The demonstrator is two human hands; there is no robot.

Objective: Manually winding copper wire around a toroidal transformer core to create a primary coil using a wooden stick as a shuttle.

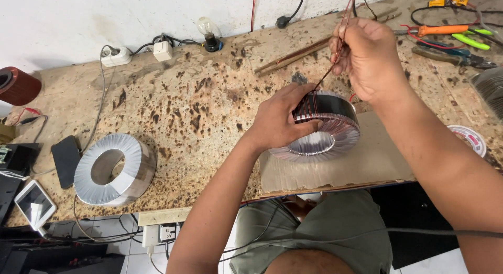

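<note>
Gripping the left rim of a ring core, the left hand wraps its fingers over the dark wound part, thumb toward the near side. That core lies flat on a cardboard sheet at the near edge of the bench, right of centre, its far half covered in dark reddish turns and its near half showing pale tape. Above and just beyond it, the right hand is raised and closed around a bundle of thin copper wire, which runs taut from the fingers down to the core's top and also continues up past the hand toward the far wall. To the left, well apart, a second core wrapped in silvery tape rests near the bench's front edge, with a dark phone just beside it on the left. Far along the wall stand a bulb in a holder and a white socket. At far right lie an orange-handled tool and pliers.
</note>
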